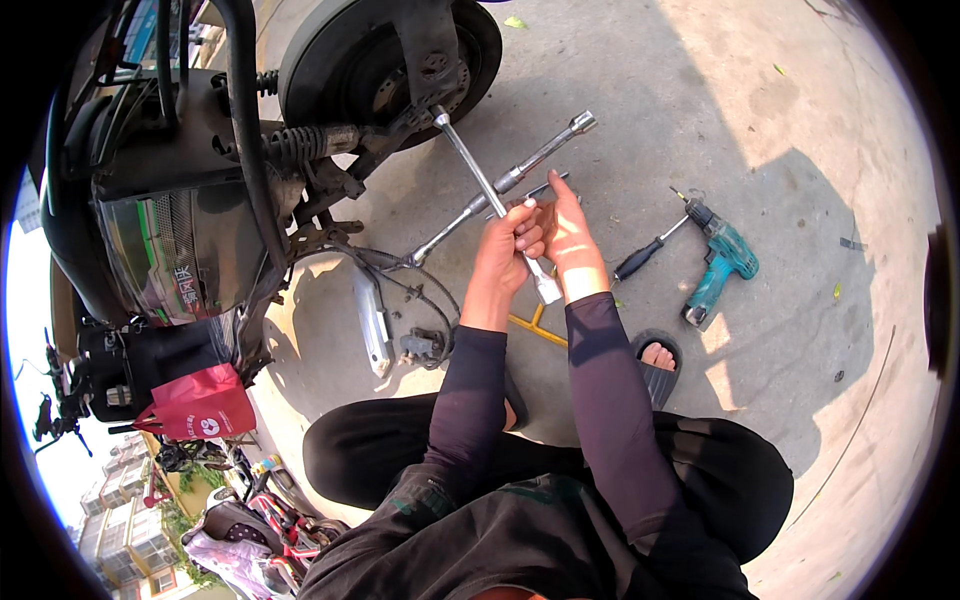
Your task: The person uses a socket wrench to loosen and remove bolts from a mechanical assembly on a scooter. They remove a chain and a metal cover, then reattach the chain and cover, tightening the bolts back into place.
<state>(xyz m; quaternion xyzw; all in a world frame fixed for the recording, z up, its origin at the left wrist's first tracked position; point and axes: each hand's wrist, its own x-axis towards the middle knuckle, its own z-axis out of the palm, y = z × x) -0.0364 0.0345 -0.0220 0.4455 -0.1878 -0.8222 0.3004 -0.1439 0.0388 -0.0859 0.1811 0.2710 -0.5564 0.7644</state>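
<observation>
A chrome four-way cross wrench (468, 160) stands at the rear wheel (300, 75) of a dark scooter. One arm's socket end meets the scooter's frame beside the wheel. My left hand (508, 245) is closed round the arm nearest me, with its fingers curled over the metal. Right beside it, my right hand (574, 235) is held edge-up against the wrench, one digit stretched forward. Its other fingers are partly hidden behind the left hand. Near that stretched digit, a thin dark rod (552, 183) crosses behind the wrench.
A teal cordless drill (722, 255) and a black-handled screwdriver (640, 260) lie on the concrete to the right. A yellow T-shaped handle (538, 325) lies below my hands. To the left are a silver metal part (372, 325), dark cables, and a red bag (205, 402).
</observation>
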